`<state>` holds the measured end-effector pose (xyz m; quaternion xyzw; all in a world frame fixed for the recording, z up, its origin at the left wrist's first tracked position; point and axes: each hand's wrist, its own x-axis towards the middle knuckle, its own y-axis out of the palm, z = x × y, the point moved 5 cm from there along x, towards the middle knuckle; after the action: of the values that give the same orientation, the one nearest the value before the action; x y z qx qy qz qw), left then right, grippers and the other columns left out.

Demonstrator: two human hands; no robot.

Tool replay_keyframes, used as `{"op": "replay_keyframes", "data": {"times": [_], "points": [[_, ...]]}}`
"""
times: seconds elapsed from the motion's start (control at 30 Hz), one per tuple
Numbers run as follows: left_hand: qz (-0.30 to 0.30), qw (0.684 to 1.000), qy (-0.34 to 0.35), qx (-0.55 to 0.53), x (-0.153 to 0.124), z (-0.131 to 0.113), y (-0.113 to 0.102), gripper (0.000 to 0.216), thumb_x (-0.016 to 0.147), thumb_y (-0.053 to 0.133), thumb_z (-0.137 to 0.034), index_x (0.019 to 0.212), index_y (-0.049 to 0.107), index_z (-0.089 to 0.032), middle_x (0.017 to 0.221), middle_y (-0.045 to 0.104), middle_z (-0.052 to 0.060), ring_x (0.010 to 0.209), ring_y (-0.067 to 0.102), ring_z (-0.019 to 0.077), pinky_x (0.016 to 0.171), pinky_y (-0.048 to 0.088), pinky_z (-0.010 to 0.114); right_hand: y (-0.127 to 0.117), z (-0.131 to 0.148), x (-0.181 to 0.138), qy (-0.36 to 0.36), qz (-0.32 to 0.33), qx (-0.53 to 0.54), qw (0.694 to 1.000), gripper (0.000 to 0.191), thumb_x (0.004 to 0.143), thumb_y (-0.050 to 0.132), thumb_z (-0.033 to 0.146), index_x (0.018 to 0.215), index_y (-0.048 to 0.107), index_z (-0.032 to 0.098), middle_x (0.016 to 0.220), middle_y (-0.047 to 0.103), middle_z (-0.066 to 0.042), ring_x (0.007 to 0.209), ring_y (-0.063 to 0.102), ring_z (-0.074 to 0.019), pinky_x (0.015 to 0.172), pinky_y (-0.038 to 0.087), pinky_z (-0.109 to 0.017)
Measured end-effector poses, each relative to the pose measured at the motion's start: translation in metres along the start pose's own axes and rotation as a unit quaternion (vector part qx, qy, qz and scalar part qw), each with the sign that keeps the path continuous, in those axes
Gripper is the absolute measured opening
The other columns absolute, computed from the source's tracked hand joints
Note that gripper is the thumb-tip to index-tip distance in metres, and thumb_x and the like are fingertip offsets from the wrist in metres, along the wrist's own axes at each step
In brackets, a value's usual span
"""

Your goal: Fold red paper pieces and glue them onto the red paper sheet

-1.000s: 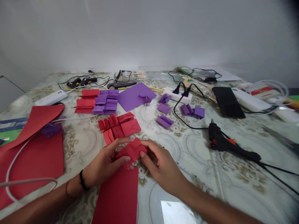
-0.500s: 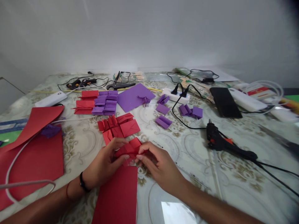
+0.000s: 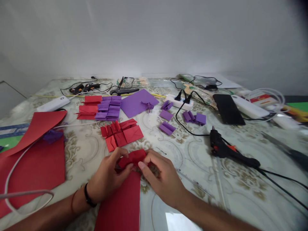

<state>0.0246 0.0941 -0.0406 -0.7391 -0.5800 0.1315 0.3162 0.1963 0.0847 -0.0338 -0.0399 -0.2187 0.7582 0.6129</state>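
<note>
Between my two hands is a small folded piece of red paper (image 3: 133, 157). My left hand (image 3: 111, 175) pinches its left end, thumb below and fingers above. At the right end my right hand (image 3: 161, 175) grips it, the thumb resting near the front edge. A long red paper strip (image 3: 122, 202) lies under the folded piece and runs toward me. Just beyond my hands sits a cluster of folded red paper pieces (image 3: 121, 133). Farther back are red folded pieces (image 3: 89, 108) beside stacked purple ones (image 3: 108, 108).
A black glue gun (image 3: 231, 149) lies at right, its cable trailing, with scissors (image 3: 286, 149) beyond it. Purple folded pieces (image 3: 167, 127) lie near a white power strip (image 3: 179, 101). A phone (image 3: 228, 109) rests back right. Large red sheets (image 3: 36, 163) and a white cable cover the left.
The red paper in my hands has been turned and now shows a smoother, more closed face. My right thumb has moved onto its front, and both hands sit slightly lower in view.
</note>
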Motion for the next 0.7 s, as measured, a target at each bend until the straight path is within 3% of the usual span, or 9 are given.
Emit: {"op": "replay_keyframes", "data": {"times": [0.13, 0.23, 0.37, 0.5, 0.63, 0.7], "points": [[-0.006, 0.998, 0.064, 0.021, -0.001, -0.007, 0.001, 0.012, 0.089, 0.065, -0.019, 0.096, 0.057, -0.024, 0.096, 0.072, 0.002, 0.086, 0.069, 0.0189, 0.078, 0.053, 0.028, 0.002, -0.011, -0.002, 0.056, -0.035, 0.032, 0.997, 0.021, 0.089, 0.060, 0.021, 0.077, 0.044, 0.023, 0.071, 0.052, 0.004, 0.061, 0.047, -0.0129, 0.057, 0.040, -0.025], [0.004, 0.998, 0.051, 0.037, 0.000, -0.007, 0.000, 0.013, 0.091, 0.065, -0.022, 0.101, 0.058, -0.025, 0.096, 0.073, 0.002, 0.084, 0.070, 0.0189, 0.074, 0.054, 0.028, 0.004, -0.021, -0.002, 0.090, -0.062, 0.127, 0.986, 0.020, 0.087, 0.062, 0.021, 0.086, 0.043, 0.024, 0.082, 0.056, 0.002, 0.073, 0.057, -0.0143, 0.065, 0.048, -0.025], [0.004, 0.998, 0.034, 0.046, -0.002, -0.007, -0.002, 0.012, 0.093, 0.064, -0.023, 0.103, 0.058, -0.026, 0.095, 0.075, 0.001, 0.080, 0.072, 0.0180, 0.070, 0.056, 0.026, 0.004, -0.022, 0.003, 0.079, -0.088, 0.203, 0.972, 0.028, 0.083, 0.066, 0.018, 0.103, 0.047, 0.025, 0.101, 0.060, -0.001, 0.096, 0.063, -0.0164, 0.085, 0.053, -0.029], [-0.036, 0.992, 0.084, 0.084, -0.006, -0.014, -0.002, 0.011, 0.094, 0.063, -0.020, 0.101, 0.058, -0.025, 0.095, 0.076, 0.002, 0.081, 0.074, 0.0180, 0.072, 0.059, 0.027, 0.010, -0.015, 0.007, 0.107, -0.043, 0.258, 0.959, 0.027, 0.084, 0.069, 0.027, 0.103, 0.051, 0.024, 0.090, 0.062, 0.001, 0.079, 0.062, -0.0153, 0.072, 0.052, -0.027], [-0.061, 0.969, 0.180, 0.156, -0.014, -0.024, 0.002, 0.018, 0.096, 0.060, -0.016, 0.113, 0.060, -0.025, 0.108, 0.077, 0.005, 0.098, 0.076, 0.0202, 0.084, 0.061, 0.028, 0.015, -0.011, 0.006, 0.150, -0.016, 0.298, 0.943, 0.018, 0.084, 0.068, 0.034, 0.083, 0.056, 0.020, 0.070, 0.059, 0.003, 0.067, 0.056, -0.0146, 0.067, 0.048, -0.027], [-0.073, 0.956, 0.214, 0.188, -0.018, -0.027, 0.003, 0.023, 0.098, 0.058, -0.017, 0.120, 0.059, -0.024, 0.112, 0.078, 0.006, 0.100, 0.077, 0.0199, 0.080, 0.062, 0.026, 0.017, -0.013, 0.004, 0.173, -0.023, 0.313, 0.934, 0.015, 0.082, 0.067, 0.030, 0.079, 0.058, 0.019, 0.068, 0.060, 0.002, 0.067, 0.056, -0.0149, 0.067, 0.046, -0.028]]}}
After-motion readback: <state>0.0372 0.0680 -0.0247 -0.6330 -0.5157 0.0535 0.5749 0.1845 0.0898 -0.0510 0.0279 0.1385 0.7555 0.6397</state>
